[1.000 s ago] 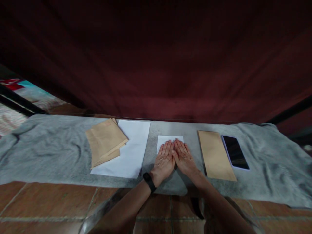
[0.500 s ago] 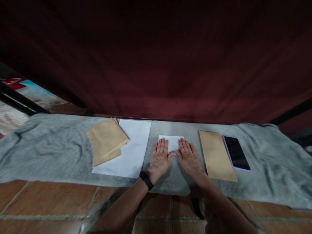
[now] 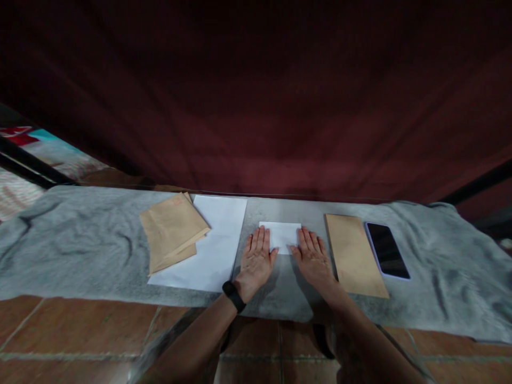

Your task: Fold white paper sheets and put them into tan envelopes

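Note:
A small folded piece of white paper lies flat on the grey cloth in front of me. My left hand, with a black band on its wrist, rests flat over the paper's left edge, fingers stretched out. Over the right edge lies my right hand, palm down, its fingers straight and the thumb pointing inward. Both thumbs are apart, and the paper's middle shows between them. Neither hand grips anything. The parts of the paper under the fingers are hidden.
To the left, several brown envelopes lie partly on larger white sheets. On the right are a brown envelope stack and a phone with a purple edge. A dark red curtain hangs behind; floor tiles show in front.
My hands have slid apart on the paper, the left hand more clearly to the left. More of the paper's middle now shows. The envelopes and phone stay in place.

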A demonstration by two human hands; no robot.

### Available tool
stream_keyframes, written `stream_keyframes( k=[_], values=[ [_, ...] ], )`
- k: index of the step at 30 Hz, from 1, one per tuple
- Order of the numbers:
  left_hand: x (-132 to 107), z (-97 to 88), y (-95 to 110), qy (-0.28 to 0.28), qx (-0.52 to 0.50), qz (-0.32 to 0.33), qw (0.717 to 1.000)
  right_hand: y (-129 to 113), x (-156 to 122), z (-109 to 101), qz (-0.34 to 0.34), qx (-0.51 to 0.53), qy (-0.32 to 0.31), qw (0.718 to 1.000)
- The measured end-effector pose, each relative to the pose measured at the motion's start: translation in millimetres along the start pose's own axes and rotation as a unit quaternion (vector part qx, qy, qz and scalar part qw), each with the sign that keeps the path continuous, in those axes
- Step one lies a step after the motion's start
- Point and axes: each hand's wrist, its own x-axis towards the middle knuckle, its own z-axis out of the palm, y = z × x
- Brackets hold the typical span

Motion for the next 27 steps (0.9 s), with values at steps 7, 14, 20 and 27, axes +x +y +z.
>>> stream_keyframes(
  k=[7,14,20,27],
  values=[
    [2.4,-9.6,-0.3,0.008,-0.004,-0.016,1.0,3.7,0.3,-1.7,0.012,0.012,0.0,1.0],
    [11.3,-11.6,17.8,0.012,-0.045,0.059,0.997,-5.9,14.6,-4.5,-0.017,0.054,-0.02,0.998],
    [17.1,0.3,23.7,-0.01,-0.042,0.086,0.995,-27.8,22.4,-6.7,-0.026,0.082,-0.08,0.993],
    [30.5,2.9,16.9,-0.01,-0.035,0.063,0.997,-22.1,27.7,0.5,-0.012,0.044,-0.073,0.996]
  ],
)
